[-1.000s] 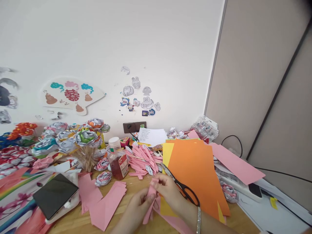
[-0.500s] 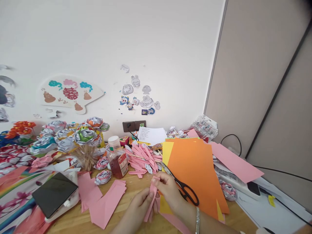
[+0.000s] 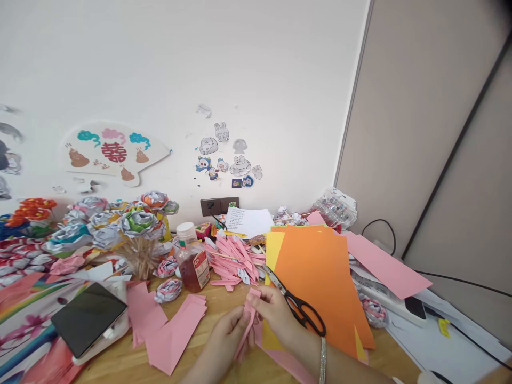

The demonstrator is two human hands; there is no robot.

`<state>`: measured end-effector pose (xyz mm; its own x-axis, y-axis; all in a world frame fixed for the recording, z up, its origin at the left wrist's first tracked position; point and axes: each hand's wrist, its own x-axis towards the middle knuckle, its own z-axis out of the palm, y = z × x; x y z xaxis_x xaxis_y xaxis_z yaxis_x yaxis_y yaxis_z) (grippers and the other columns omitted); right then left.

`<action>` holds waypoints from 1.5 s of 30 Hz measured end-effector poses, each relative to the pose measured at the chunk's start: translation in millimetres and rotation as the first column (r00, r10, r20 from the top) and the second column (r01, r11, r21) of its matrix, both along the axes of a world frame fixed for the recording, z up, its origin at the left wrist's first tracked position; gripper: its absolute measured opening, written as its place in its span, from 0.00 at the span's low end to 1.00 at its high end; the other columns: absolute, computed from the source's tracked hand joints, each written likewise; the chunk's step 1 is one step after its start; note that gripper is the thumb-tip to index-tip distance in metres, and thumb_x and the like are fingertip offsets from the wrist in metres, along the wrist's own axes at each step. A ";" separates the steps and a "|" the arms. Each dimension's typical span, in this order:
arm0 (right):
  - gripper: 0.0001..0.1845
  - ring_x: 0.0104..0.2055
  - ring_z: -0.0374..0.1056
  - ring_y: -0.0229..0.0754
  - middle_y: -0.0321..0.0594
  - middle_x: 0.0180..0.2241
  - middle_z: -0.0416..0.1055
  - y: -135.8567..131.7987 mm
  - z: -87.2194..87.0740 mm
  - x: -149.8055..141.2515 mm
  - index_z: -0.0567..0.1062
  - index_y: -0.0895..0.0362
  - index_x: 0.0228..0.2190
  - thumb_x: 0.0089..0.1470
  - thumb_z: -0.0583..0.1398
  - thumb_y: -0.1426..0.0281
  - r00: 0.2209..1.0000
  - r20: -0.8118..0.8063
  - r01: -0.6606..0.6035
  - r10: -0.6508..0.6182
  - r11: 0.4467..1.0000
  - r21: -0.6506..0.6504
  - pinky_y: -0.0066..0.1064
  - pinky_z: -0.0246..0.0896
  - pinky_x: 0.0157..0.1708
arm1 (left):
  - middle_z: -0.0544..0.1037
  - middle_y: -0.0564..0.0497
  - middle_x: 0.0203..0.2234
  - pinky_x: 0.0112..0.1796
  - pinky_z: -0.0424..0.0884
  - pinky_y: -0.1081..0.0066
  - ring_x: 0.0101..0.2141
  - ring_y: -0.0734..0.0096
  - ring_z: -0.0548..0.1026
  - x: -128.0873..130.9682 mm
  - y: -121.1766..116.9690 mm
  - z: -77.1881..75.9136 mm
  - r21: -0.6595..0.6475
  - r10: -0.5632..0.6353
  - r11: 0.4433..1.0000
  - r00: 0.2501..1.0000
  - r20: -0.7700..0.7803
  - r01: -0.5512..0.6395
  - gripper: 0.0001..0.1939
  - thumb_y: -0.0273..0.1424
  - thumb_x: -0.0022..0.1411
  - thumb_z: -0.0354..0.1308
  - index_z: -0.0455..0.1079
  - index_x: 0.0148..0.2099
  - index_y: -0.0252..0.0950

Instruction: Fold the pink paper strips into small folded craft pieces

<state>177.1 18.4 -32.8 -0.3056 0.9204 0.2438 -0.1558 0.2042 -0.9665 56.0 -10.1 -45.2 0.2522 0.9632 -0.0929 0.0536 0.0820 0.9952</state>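
Note:
Between both hands is a narrow folded strip of pink paper, held upright at a slant above the table's front. My left hand pinches its middle with the thumb on top, the other fingers partly hidden behind. My right hand grips the upper end between thumb and fingers. Black-handled scissors lie just right of my right hand, on orange paper sheets. A heap of folded pink paper pieces lies beyond my hands. Flat pink sheets rest to the left.
A bottle of red liquid stands behind my left hand. Paper flowers on sticks crowd the back left. A dark phone lies at the left. On the right are a pink sheet and a white power strip.
My fingers have shifted slightly on the pink strip, whose upper end now shows broader above my right thumb. Both hands stay closed on it. The view has moved a little.

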 end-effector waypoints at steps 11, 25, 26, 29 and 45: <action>0.16 0.20 0.47 0.31 0.28 0.16 0.49 1.4 3.0 4.0 0.57 0.57 0.17 0.46 0.57 0.64 0.993 0.049 0.104 -0.104 0.995 -0.005 0.25 0.43 0.19 | 0.75 0.54 0.17 0.16 0.54 0.79 0.13 0.79 0.67 -10.1 1.8 21.5 -0.035 -0.191 0.981 0.981 -0.023 0.190 0.21 0.47 0.48 0.56 0.65 0.27 0.32; 0.18 0.20 0.45 0.32 0.29 0.18 0.48 3.3 3.9 8.8 0.56 0.56 0.17 0.47 0.57 0.62 0.988 -0.012 0.156 -0.156 0.987 -0.045 0.25 0.42 0.20 | 0.76 0.55 0.18 0.16 0.61 0.78 0.14 0.76 0.71 -17.2 7.0 12.4 -0.142 -0.197 0.971 0.980 -0.015 0.193 0.15 0.40 0.44 0.62 0.65 0.26 0.33; 0.18 0.21 0.45 0.32 0.29 0.18 0.48 4.0 2.9 9.2 0.56 0.56 0.17 0.48 0.57 0.62 0.985 -0.021 0.170 -0.171 0.985 -0.038 0.25 0.42 0.21 | 0.76 0.55 0.18 0.15 0.60 0.78 0.13 0.77 0.70 -17.7 7.1 12.1 -0.130 -0.188 0.975 0.982 -0.033 0.183 0.15 0.40 0.44 0.61 0.65 0.26 0.33; 0.18 0.21 0.45 0.32 0.29 0.19 0.49 6.8 0.8 10.9 0.57 0.57 0.18 0.48 0.57 0.62 0.981 -0.055 0.184 -0.185 0.983 -0.026 0.25 0.42 0.21 | 0.75 0.56 0.17 0.15 0.58 0.79 0.12 0.78 0.69 -17.6 6.9 12.8 -0.113 -0.163 0.981 0.984 -0.072 0.155 0.16 0.42 0.46 0.59 0.64 0.26 0.34; 0.14 0.21 0.57 0.32 0.32 0.21 0.63 8.7 -6.8 6.1 0.68 0.60 0.25 0.43 0.61 0.61 0.989 -0.006 -0.149 0.149 0.982 -0.116 0.24 0.50 0.22 | 0.74 0.56 0.16 0.15 0.57 0.78 0.12 0.77 0.70 -20.9 14.9 7.7 -0.099 -0.106 0.990 0.994 -0.038 0.102 0.21 0.47 0.45 0.58 0.63 0.27 0.33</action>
